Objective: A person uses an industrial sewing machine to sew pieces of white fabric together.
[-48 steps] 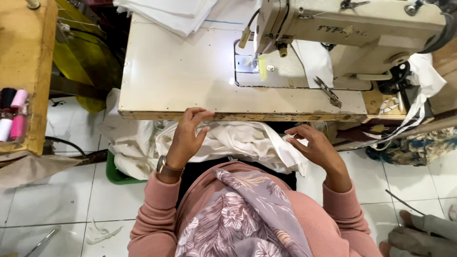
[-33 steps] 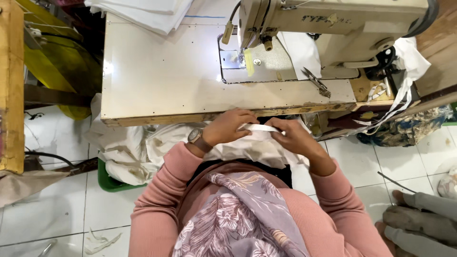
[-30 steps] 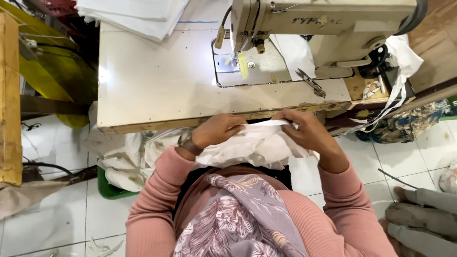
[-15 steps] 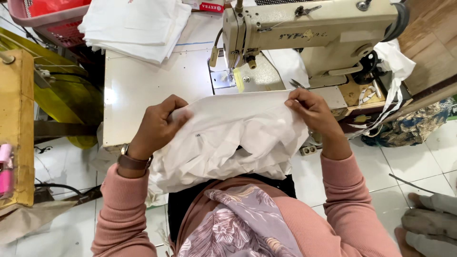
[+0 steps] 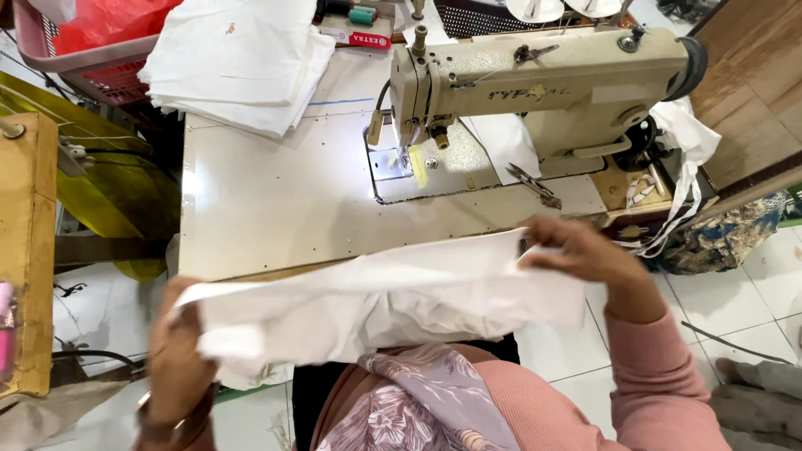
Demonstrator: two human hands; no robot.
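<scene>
While the right hand [image 5: 576, 250] pinches the top right corner of the white cloth [image 5: 393, 296], fingers curled tight over the edge, the left hand [image 5: 175, 359] grips the opposite end, thumb side hidden behind the fabric, a watch [image 5: 171, 426] on its wrist. Between the two hands the cloth is stretched out wide and held up in the air, sagging a little in the middle, just above the person's lap and the floral scarf [image 5: 418, 405]. Pink sleeve [image 5: 660, 376] runs back from the right hand.

Just beyond the right hand, past the cloth's upper edge, lies the pale table [image 5: 276, 200], and on it, near that hand's knuckles, a pair of snips [image 5: 535, 184]. Farther out from the right hand stands the cream sewing machine [image 5: 535, 83], its needle end lit over the metal plate, a yellow tag [image 5: 418, 163] hanging by the foot. Strips of white fabric [image 5: 685, 159] drape off the machine's far end, out to the right of the hand.

Far ahead of the left hand sits a stack of folded white cloth [image 5: 242, 58], with a red basket [image 5: 92, 50] beyond it. Out to the left of that hand, a yellow wooden bench [image 5: 29, 250] over white floor tiles.
</scene>
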